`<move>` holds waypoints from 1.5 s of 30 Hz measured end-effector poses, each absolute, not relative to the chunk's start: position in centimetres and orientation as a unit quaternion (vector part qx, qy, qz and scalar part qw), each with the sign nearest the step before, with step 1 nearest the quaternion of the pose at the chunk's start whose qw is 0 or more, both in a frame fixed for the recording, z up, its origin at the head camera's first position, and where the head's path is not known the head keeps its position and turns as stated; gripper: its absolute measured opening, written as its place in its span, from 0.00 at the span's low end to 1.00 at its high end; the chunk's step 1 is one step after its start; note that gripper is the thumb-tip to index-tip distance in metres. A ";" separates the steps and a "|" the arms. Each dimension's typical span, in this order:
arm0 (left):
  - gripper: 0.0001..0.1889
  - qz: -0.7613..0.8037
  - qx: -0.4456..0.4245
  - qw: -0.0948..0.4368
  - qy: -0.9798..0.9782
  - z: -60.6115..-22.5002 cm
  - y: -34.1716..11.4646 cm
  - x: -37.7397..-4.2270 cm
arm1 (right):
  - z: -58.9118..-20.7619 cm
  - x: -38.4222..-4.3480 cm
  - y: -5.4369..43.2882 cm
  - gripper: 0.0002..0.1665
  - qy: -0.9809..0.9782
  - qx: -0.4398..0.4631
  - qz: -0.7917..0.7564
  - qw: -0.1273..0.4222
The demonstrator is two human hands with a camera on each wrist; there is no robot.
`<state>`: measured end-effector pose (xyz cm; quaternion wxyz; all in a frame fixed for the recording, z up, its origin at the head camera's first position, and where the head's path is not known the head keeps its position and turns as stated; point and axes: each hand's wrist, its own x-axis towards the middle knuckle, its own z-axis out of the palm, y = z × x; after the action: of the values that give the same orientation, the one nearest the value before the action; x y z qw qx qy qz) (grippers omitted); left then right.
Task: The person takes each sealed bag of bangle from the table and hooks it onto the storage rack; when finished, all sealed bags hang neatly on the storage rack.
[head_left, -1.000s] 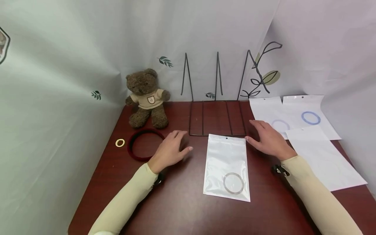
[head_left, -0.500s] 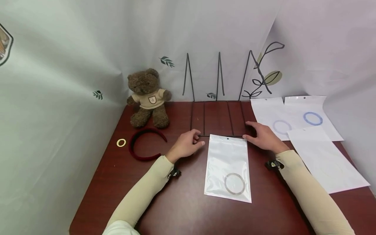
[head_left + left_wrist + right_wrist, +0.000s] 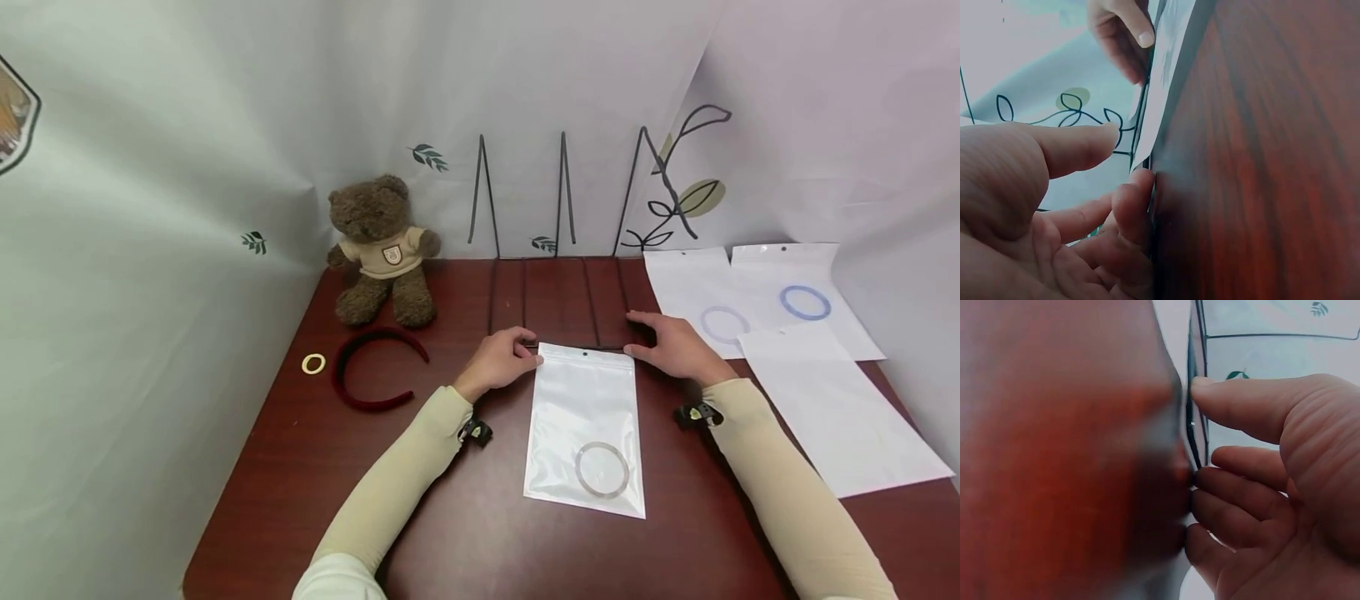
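Observation:
A white zip bag (image 3: 573, 400) lies on the dark red table, its hanging-hole end toward the black wire rack (image 3: 563, 136). A greyish ring (image 3: 602, 495) shows near the bag's lower right. My left hand (image 3: 498, 360) is at the bag's top left corner; in the left wrist view the thumb stands apart from loosely bent fingers, fingertips right at the corner. My right hand (image 3: 671, 346) is at the top right corner. In the right wrist view, that hand's thumb tip overlaps the bag's edge and the fingers rest low beside it.
Behind my left hand are a dark red headband (image 3: 341, 367), a small yellow ring (image 3: 306, 367) and a seated teddy bear (image 3: 386, 254). At the right lie more white bags (image 3: 832, 408), with a blue ring (image 3: 805, 316) and a pale lavender ring (image 3: 725, 339) showing. White cloth hangs around the table.
My left hand has moved right, from over the headband to the bag's top left corner, uncovering the headband. My right hand has shifted only slightly. The bag lies as before.

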<state>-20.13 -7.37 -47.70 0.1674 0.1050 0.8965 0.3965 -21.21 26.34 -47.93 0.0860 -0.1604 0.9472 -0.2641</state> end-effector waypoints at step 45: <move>0.11 0.610 0.117 0.174 0.764 -47.4 -10.4 -20.9 | -47.3 -21.4 26.1 0.37 0.956 -0.147 -0.240 0.082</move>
<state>-20.88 -10.41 -47.44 0.1743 0.1170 0.7643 0.6097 -21.39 26.08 -47.28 0.0824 -0.1472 0.9559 -0.2403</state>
